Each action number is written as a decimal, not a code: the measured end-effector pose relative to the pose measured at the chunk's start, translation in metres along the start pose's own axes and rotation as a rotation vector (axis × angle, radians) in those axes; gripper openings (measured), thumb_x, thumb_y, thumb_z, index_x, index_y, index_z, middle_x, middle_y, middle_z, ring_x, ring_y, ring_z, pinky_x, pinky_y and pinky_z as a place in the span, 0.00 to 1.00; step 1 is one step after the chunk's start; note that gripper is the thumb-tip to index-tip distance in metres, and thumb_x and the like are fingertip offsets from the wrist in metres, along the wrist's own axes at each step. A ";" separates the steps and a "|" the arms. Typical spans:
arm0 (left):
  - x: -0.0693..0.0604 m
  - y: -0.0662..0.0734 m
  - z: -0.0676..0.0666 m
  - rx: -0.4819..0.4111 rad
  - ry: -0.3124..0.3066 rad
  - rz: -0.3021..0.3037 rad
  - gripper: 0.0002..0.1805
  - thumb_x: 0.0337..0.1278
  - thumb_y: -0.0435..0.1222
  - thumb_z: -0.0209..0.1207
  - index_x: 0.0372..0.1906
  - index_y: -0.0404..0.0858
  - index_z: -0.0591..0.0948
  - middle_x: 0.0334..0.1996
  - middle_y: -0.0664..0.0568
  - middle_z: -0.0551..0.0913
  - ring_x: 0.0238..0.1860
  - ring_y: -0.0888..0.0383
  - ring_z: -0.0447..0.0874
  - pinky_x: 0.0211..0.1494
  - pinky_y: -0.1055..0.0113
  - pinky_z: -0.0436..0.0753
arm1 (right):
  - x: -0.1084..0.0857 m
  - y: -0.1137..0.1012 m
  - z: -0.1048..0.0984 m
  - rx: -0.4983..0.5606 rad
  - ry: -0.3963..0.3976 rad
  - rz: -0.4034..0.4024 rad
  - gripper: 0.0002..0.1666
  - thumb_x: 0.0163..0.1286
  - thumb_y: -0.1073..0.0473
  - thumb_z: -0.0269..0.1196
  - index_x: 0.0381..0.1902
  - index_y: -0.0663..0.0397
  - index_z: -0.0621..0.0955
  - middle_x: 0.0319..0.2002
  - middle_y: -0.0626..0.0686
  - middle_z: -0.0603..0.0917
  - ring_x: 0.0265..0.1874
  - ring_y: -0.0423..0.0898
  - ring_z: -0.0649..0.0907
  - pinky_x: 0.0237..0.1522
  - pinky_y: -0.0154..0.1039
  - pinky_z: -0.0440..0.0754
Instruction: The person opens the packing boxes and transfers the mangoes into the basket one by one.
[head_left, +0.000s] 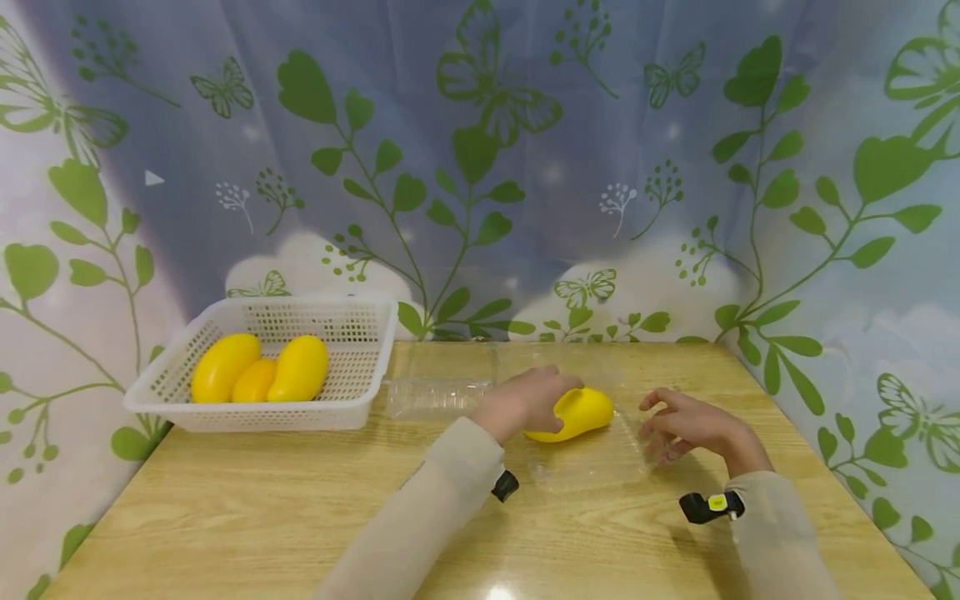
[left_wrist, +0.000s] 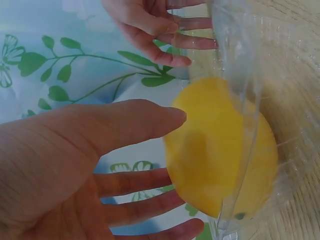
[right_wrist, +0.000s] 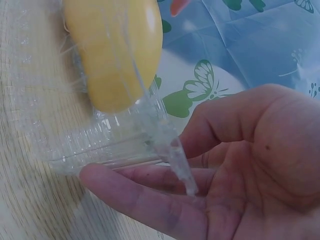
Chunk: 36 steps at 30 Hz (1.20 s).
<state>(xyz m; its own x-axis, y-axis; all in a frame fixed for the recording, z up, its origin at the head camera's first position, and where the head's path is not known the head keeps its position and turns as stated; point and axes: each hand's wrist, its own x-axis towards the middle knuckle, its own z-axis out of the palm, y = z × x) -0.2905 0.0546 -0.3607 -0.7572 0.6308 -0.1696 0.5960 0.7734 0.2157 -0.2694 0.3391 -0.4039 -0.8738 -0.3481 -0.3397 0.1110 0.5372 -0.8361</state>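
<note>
A yellow mango (head_left: 588, 410) lies in the right half of a clear plastic clamshell box (head_left: 592, 471) on the table. My left hand (head_left: 528, 400) holds the mango's left end, thumb on the near side and fingers on the far side; in the left wrist view the thumb touches the yellow skin (left_wrist: 215, 150). Beside the box's right wall is my right hand (head_left: 693, 429), its fingers loosely bent. In the right wrist view, the fingers (right_wrist: 145, 200) lie along the box's rim, and the mango's other end (right_wrist: 117, 65) shows through the plastic.
A white perforated basket (head_left: 247, 417) with three mangoes (head_left: 300, 371) stands at the back left. The box's other half (head_left: 442, 398) lies flat between basket and mango. A curtain printed with leaves and butterflies (head_left: 480, 167) hangs behind the wooden table (head_left: 300, 500).
</note>
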 end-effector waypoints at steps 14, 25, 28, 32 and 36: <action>0.009 0.009 0.009 -0.019 -0.080 0.003 0.44 0.64 0.41 0.69 0.80 0.63 0.60 0.77 0.57 0.68 0.77 0.56 0.68 0.73 0.55 0.76 | 0.001 0.000 0.001 -0.009 0.006 0.006 0.26 0.79 0.64 0.50 0.66 0.73 0.58 0.57 0.76 0.80 0.43 0.56 0.89 0.42 0.49 0.91; 0.015 -0.002 0.016 -0.052 -0.070 0.069 0.42 0.65 0.42 0.68 0.80 0.62 0.62 0.77 0.58 0.69 0.77 0.55 0.67 0.75 0.55 0.73 | 0.002 0.001 -0.001 -0.022 0.004 0.002 0.25 0.79 0.64 0.48 0.66 0.72 0.58 0.57 0.75 0.80 0.43 0.56 0.89 0.41 0.48 0.90; 0.014 -0.007 0.014 -0.071 -0.057 0.089 0.41 0.64 0.42 0.68 0.79 0.60 0.64 0.76 0.57 0.70 0.76 0.54 0.69 0.75 0.53 0.74 | 0.002 0.000 0.000 -0.023 0.005 0.004 0.25 0.78 0.65 0.50 0.66 0.73 0.58 0.57 0.75 0.81 0.43 0.56 0.89 0.41 0.48 0.91; 0.010 -0.013 0.009 -0.115 -0.031 0.133 0.41 0.62 0.43 0.69 0.78 0.60 0.66 0.75 0.57 0.72 0.72 0.53 0.73 0.68 0.55 0.77 | 0.001 -0.001 0.001 -0.022 0.006 0.007 0.26 0.77 0.65 0.50 0.66 0.73 0.58 0.56 0.75 0.81 0.43 0.56 0.89 0.42 0.48 0.91; 0.002 -0.020 0.000 -0.256 0.013 0.198 0.41 0.61 0.43 0.69 0.78 0.59 0.68 0.73 0.56 0.75 0.66 0.54 0.77 0.62 0.59 0.79 | 0.001 -0.002 0.001 -0.025 0.011 0.003 0.27 0.78 0.64 0.52 0.67 0.73 0.58 0.56 0.76 0.81 0.43 0.56 0.89 0.41 0.49 0.91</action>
<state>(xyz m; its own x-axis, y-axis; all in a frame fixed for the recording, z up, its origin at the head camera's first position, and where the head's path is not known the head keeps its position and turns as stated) -0.3036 0.0407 -0.3656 -0.6375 0.7654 -0.0884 0.6467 0.5939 0.4786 -0.2698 0.3369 -0.4030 -0.8788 -0.3377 -0.3372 0.1019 0.5577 -0.8238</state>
